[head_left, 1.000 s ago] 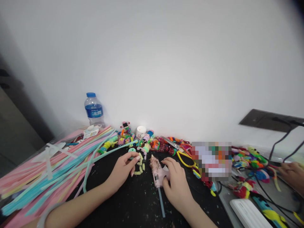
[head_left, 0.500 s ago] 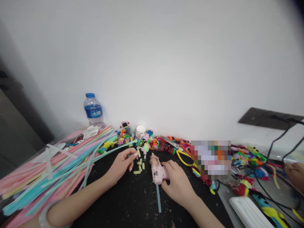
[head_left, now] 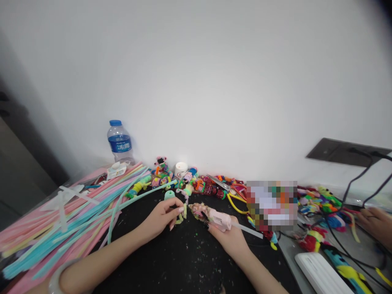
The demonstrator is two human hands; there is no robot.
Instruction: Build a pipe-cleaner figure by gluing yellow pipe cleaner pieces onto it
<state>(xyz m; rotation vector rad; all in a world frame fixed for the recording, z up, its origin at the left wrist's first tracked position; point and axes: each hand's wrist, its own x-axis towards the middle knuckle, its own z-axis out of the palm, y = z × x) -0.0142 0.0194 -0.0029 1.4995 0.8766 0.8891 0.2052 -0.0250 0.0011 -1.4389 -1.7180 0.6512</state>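
Note:
My right hand [head_left: 228,237] grips a pink glue gun [head_left: 214,216], lifted off the black mat [head_left: 183,261], its glue-crusted nozzle pointing left and a clear glue stick jutting out to the right. My left hand [head_left: 161,218] is closed in a pinch on a small pale-green fuzzy piece [head_left: 180,212] right at the nozzle tip. A few more pale-green pieces [head_left: 179,221] lie on the mat just under the fingers.
Long pink, blue and green pipe cleaners [head_left: 67,216] cover the left side. A water bottle [head_left: 119,142], a white cup [head_left: 181,168], small fuzzy figures [head_left: 162,173] and scissors [head_left: 219,183] line the wall. Another person's hand [head_left: 378,224], cables and a white device [head_left: 318,275] are at the right.
My right hand has picked the glue gun up off the mat and turned its nozzle left toward my left hand. The left fingers have pinched a green piece.

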